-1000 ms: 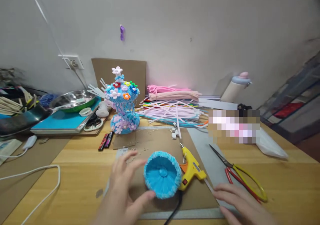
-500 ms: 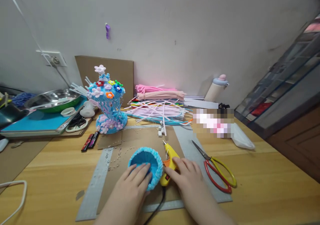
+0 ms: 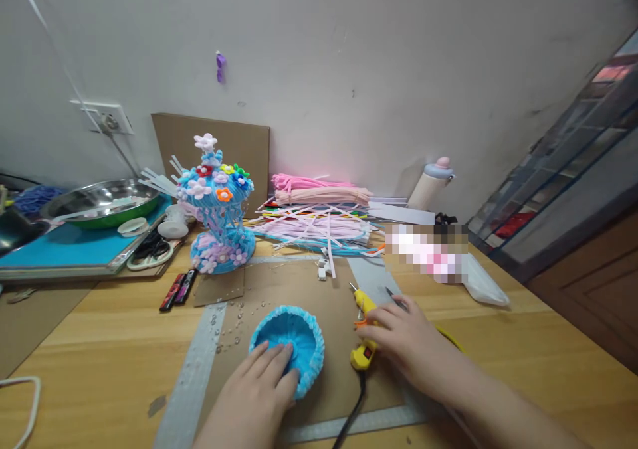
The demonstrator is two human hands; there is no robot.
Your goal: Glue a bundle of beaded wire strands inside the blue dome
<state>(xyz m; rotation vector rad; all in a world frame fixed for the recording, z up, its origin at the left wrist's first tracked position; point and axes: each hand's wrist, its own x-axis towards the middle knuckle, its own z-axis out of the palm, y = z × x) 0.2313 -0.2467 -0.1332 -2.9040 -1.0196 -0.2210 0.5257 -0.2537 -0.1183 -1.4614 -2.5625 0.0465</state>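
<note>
Left hand (image 3: 260, 384) is resting inside the near blue bowl (image 3: 313, 344), grip unclear; right hand (image 3: 406, 336) is clasping the glue gun (image 3: 361, 356).

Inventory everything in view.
Table: 1, wooden, foreground
Mat: 1, grey, on table
Cardboard: several, brown, on mat, table, against wall
Cup-shaped piece: 1, blue, on cardboard
Glue gun: 1, yellow, right of it
Yellow-handled scissors: 1, partly hidden, right
Black-and-white scissors: 1, left
Ornament: 1, blue, multicoloured flowers, rear left
Fuzzy stems: many, pink, lilac, blue, rear
Bottle: 1, cream, by wall
Book: 1, blue, left
Bowl: 1, silver-green, on book
Packs: 2, red/purple, left
Spool: 1, white, left
Bag: 1, clear, right
Outlet: 1, white, on wall
Left hand: 1, partly in cup-shaped piece
Right hand: 1, over glue gun
</note>
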